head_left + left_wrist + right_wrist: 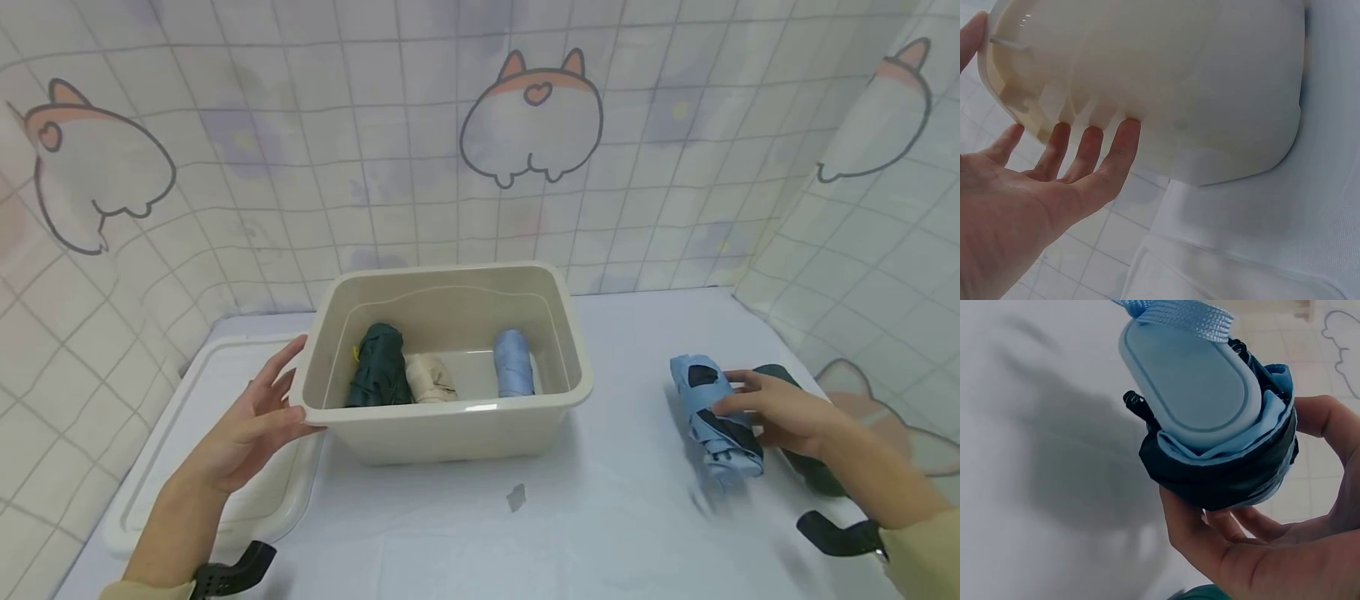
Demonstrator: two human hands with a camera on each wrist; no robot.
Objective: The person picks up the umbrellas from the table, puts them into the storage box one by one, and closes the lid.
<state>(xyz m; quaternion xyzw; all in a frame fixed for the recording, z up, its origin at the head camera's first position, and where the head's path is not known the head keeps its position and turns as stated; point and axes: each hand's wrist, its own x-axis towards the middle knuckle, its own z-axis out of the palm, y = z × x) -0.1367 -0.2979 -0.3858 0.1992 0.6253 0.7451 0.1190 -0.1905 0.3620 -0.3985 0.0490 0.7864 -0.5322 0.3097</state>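
My right hand (787, 412) grips a folded blue-and-black umbrella (716, 417) on the right side. Its pale blue handle end (1194, 378) and wrist strap (1185, 317) face the right wrist camera, above a shadow on the table. Behind that hand lies a dark green folded umbrella (813, 471), partly hidden. My left hand (251, 429) touches the left end of a cream plastic bin (457, 433), its fingers fairly straight and spread along the wall. Inside the bin lie a dark green umbrella (380, 367), a beige one (429, 379) and a light blue one (513, 364).
A white lid (247, 517) lies flat on the table to the left, partly under my left forearm. Curtains with a grid and cartoon animals (532, 117) stand behind and at both sides. A small grey patch (516, 497) marks the white tabletop before the bin.
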